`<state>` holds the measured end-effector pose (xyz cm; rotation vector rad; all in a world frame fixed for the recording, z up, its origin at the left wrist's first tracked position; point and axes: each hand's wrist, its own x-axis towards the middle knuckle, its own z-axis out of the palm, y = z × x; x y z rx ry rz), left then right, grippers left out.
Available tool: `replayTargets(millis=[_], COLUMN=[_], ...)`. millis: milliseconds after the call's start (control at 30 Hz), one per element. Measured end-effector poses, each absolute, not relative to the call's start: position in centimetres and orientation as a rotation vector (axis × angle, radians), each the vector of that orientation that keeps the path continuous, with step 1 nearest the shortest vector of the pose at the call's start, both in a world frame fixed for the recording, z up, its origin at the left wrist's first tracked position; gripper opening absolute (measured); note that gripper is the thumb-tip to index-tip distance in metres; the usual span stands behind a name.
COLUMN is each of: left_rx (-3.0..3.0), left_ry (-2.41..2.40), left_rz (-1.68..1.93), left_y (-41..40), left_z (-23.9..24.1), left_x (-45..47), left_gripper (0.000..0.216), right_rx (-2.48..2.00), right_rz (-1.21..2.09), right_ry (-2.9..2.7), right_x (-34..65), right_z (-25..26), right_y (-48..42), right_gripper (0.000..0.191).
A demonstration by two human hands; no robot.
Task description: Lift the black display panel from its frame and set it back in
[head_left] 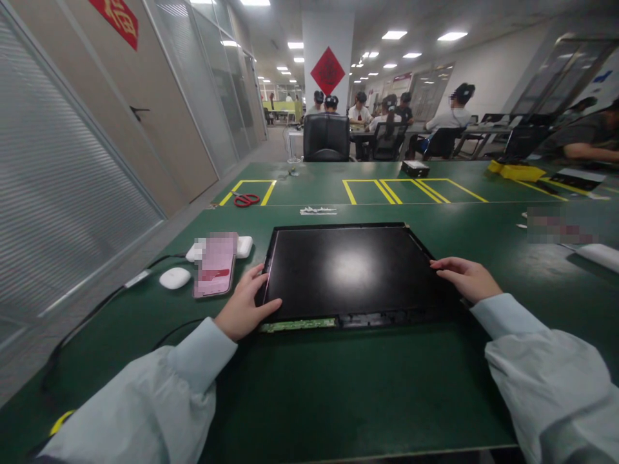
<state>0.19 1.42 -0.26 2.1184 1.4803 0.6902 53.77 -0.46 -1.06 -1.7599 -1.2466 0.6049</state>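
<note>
A black LCD panel [358,274] lies flat on the green table, its glossy face upward and a ceiling light mirrored in it. Along its near edge runs a narrow green circuit board [297,325]. My left hand [246,303] grips the panel's left side near the front corner, with the thumb on the face and the fingers around the edge. At the opposite side, my right hand [467,277] has its fingertips on the right edge; the undersides of its fingers are hidden.
Left of the panel are a pink phone [216,267], a white power strip [245,247] and a white mouse-like case [175,278]. Red-handled scissors [246,200], small white strips [318,211] and a black box [414,169] lie farther back. People sit beyond.
</note>
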Motion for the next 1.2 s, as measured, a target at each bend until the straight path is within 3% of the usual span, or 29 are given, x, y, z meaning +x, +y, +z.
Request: replayTargets(millis=[300, 1200], left_rx=[2.325, 2.596], left_ry=[1.37, 0.9], left_rz=[0.523, 0.602], left_y=[0.9, 1.8], left_z=[1.5, 2.0], left_x=[-0.5, -1.7], left_gripper=[0.076, 0.031], right_rx=[-1.807, -1.81], right_rz=[0.549, 0.542], right_ry=[-1.326, -1.313], right_x=[54.3, 54.6], right_z=[-1.5, -1.8], right_y=[-0.5, -0.5], right_gripper=[0.028, 0.026])
